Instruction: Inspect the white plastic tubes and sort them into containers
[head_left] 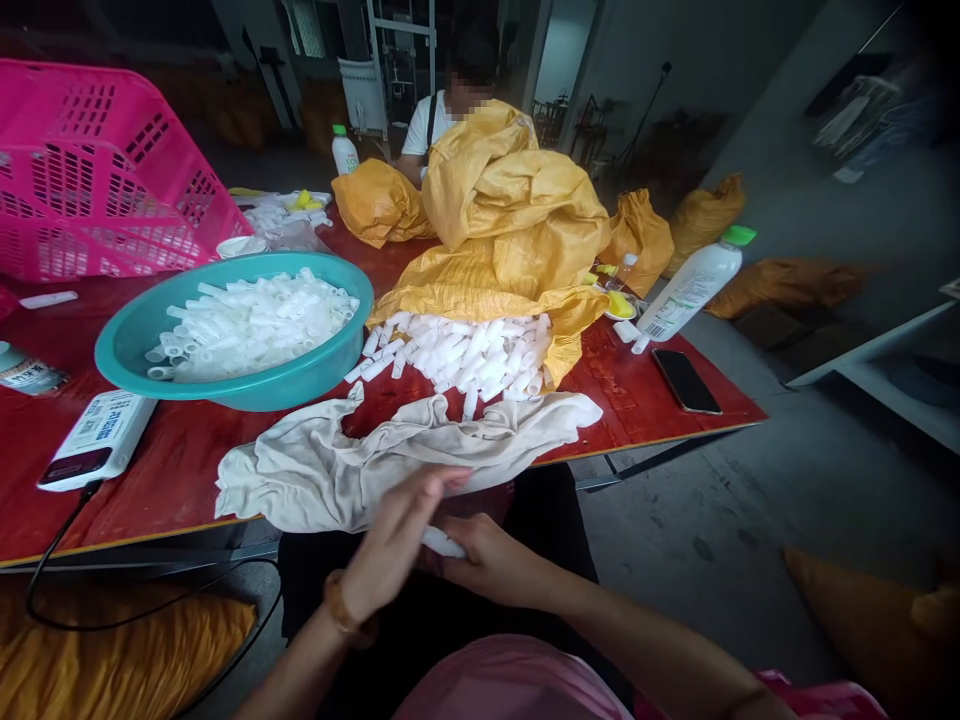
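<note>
My right hand [491, 560] is closed around a short white plastic tube [442, 542], low over my lap at the table's front edge. My left hand [397, 535] is beside it, somewhat blurred, with its fingers stretched out and its palm turned toward the tube. Whether the left palm touches the tube I cannot tell. Just beyond both hands lies a crumpled off-white cloth [300, 475]. Behind the cloth, a pile of white tubes [480, 350] spills from the mouth of a yellow woven sack [510, 250]. More white tubes [255, 320] fill a teal basin [315, 375] to the left.
A pink plastic crate [75, 200] stands at the left on the red table [645, 430]. Near me is a white power bank [101, 440] with a black cable. On the right are a phone [685, 381] and a green-capped bottle [690, 290]. A person [427, 125] sits opposite.
</note>
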